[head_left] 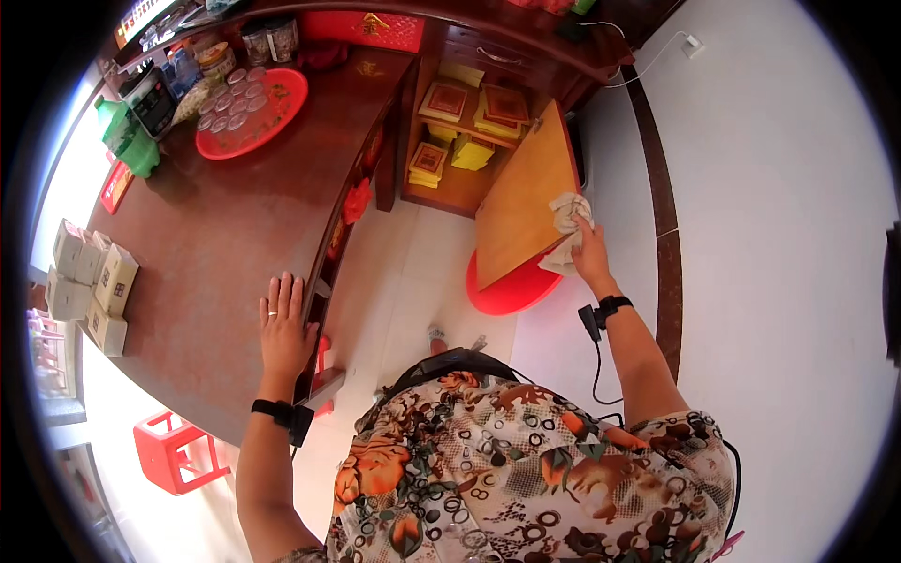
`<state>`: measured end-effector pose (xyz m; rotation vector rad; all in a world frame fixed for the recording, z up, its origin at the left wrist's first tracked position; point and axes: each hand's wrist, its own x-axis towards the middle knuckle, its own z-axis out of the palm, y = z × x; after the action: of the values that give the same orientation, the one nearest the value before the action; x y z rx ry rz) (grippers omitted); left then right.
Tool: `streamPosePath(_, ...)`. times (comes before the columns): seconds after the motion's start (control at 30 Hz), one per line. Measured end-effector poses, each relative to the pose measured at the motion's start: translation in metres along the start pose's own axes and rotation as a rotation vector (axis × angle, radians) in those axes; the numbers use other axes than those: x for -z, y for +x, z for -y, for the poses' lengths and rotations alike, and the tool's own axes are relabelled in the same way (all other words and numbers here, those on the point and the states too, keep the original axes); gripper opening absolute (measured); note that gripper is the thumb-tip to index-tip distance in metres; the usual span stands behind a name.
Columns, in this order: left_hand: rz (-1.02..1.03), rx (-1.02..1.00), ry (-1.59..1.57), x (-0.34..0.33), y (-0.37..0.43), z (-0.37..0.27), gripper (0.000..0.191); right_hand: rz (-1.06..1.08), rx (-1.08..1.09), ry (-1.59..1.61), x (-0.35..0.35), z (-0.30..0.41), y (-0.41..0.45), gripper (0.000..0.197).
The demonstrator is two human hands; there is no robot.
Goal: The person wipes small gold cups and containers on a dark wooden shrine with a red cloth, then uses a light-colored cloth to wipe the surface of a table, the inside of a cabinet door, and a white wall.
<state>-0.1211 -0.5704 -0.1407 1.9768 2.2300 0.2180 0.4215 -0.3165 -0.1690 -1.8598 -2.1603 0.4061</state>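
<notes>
My right hand (591, 252) grips a pale cloth (569, 213) at the outer edge of a wooden cabinet door (524, 200), which hangs open. Part of the cloth lies against the door's face; another part hangs below my fingers. Behind the door, the cabinet's shelves hold stacks of yellow paper (471, 153) and red-and-gold printed bundles (445, 100). My left hand (285, 327) rests flat on the brown wooden desk (225, 246) near its inner edge, fingers apart and holding nothing.
A red tray (285, 116) with clear cups stands on the desk beside a green bottle (129, 134) and jars. Small boxes (95, 285) are stacked at the left edge. A red round object (517, 288) lies under the door. A red stool (176, 454) stands lower left.
</notes>
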Motion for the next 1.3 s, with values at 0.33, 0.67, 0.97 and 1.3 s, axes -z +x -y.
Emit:
streamPosePath(0.33,0.023,0.007,0.023,-0.004,0.004,-0.004,0.088,0.187,0.165,0.553,-0.033,0.085,0.0,0.044)
streamPosePath(0.67,-0.068,0.108,0.005,0.01,-0.031,-0.021,0.088,0.163,0.524,0.927,-0.122,0.338,0.07,0.062)
streamPosePath(0.97,-0.07,0.114,0.018,0.024,-0.073,-0.055,0.077,-0.208,0.118,0.619,-0.136,0.359,0.102,0.056)
streamPosePath(1.3,-0.067,0.105,0.011,0.034,-0.084,-0.075,0.074,-0.67,-0.173,0.954,-0.053,0.231,0.316,0.03)
